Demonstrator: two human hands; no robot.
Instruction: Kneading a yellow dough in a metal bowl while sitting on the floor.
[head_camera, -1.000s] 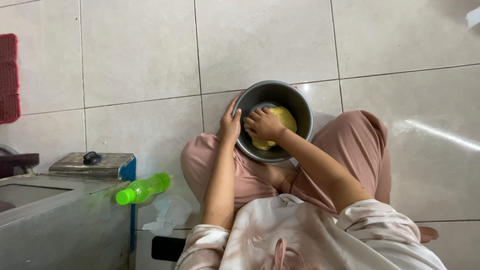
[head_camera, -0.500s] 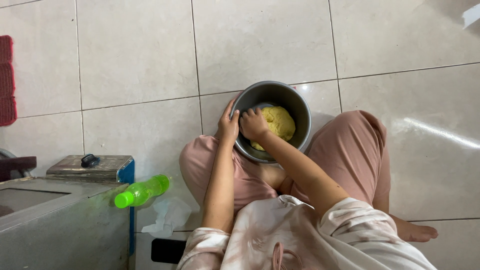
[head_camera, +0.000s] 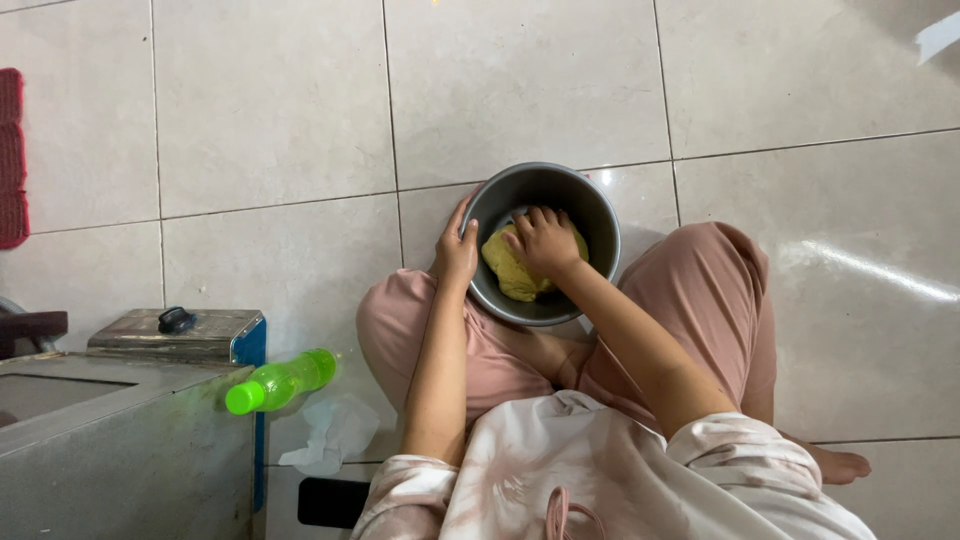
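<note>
The round grey bowl (head_camera: 600, 215) sits open side up on the floor (head_camera: 280, 130). The left hand (head_camera: 457, 250) holds its rim. The right hand (head_camera: 545, 242) presses flat on yellow dough (head_camera: 505, 270), grip wide.

Glossy pale tiled floor (head_camera: 270, 110), red mat (head_camera: 10, 160) at left edge.

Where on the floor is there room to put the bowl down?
Bare tiles lie beyond the bowl, toward the top of the view, and to the right of the right knee. It is crowded on the left: a green bottle, crumpled tissue and a metal box sit there. The left hand grips the rim; the right hand presses the yellow dough.
</note>
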